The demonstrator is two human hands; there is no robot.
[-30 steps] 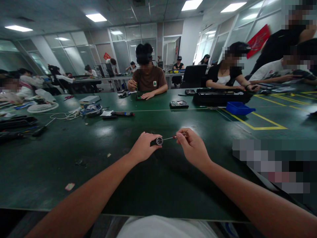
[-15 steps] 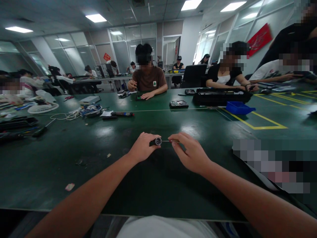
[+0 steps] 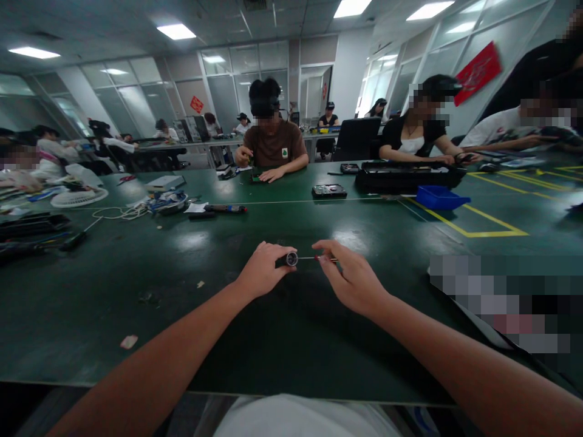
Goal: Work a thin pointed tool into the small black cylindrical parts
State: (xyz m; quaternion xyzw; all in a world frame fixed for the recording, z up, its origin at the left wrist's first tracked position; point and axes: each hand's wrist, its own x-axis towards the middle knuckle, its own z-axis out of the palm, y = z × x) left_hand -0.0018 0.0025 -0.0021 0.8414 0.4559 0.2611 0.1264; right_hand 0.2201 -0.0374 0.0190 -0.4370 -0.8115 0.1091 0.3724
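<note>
2 hands [image 3: 263,271], held dark cylinder [image 3: 290,260], probable screwdriver [image 3: 317,258]

You see a dim room lit by ceiling panels [image 3: 176,32], their glare pooling on the desk [image 3: 255,340]; shadow darkens it below your right hand [image 3: 350,273], and wide-angle distortion stretches the edges.

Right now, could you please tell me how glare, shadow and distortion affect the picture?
Head view: pale glare on the table; head view: shadow below the right hand; head view: side walls leaning, apparently from wide-angle stretch; head view: tip of the screwdriver too small to make out.
</note>
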